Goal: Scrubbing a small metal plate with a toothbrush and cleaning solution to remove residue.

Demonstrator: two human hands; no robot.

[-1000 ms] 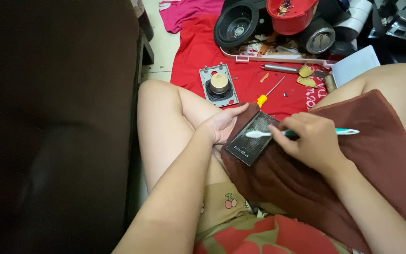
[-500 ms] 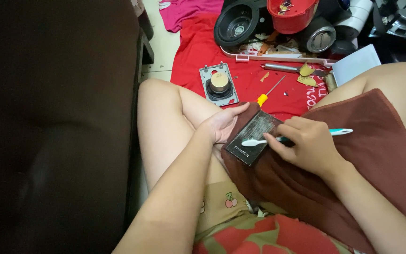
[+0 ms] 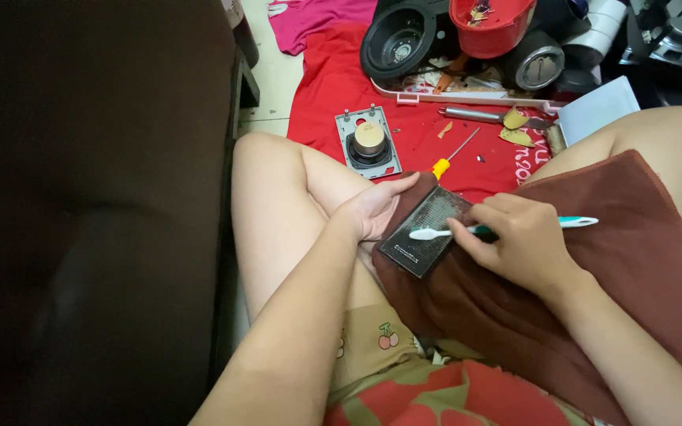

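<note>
Sitting on the floor, the person gripped a white toothbrush (image 3: 467, 230) in the right hand (image 3: 515, 244), fingers curled tight round its handle — bristles resting on a black mesh grille (image 3: 428, 233) just beyond the fingertips. The left hand (image 3: 372, 209) steadied the grille's far edge, fingers bent against it, over a brown cloth (image 3: 593, 268) on the lap. Past the fingers lay a yellow-handled screwdriver (image 3: 447, 159).

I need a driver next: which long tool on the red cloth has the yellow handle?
The thin screwdriver just beyond the dark mesh panel; the other long tool, farther away near the red bowl, is plain metal.
</note>
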